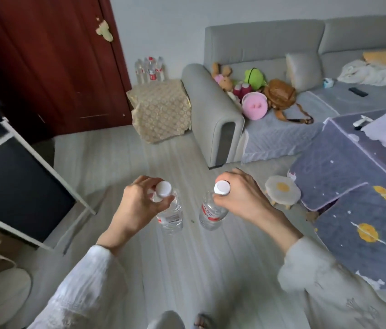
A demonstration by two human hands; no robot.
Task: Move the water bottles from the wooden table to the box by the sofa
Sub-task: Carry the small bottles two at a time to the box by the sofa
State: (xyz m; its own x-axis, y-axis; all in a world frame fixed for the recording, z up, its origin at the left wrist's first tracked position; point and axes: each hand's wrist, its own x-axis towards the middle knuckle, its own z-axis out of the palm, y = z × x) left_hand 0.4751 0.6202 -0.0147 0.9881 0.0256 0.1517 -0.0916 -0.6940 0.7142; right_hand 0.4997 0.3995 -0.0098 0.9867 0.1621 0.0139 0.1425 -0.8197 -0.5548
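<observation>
My left hand (137, 205) grips the neck of a clear water bottle (170, 216) with a white cap and red label, hanging upright over the floor. My right hand (241, 198) holds a second, similar water bottle (211, 216) by its neck beside the first. Ahead stands the box (161, 110), covered in a beige patterned cloth, between the red door and the grey sofa's (213, 110) armrest. Several water bottles (150, 68) stand on its far edge against the wall. The wooden table is not in view.
A low table (358, 186) draped in a grey planet-print cloth fills the right side, with a small egg-shaped stool (282, 189) beside it. A dark white-framed cabinet (16, 167) stands at the left. Plush toys and a brown bag lie on the sofa. Pale floor stretches ahead.
</observation>
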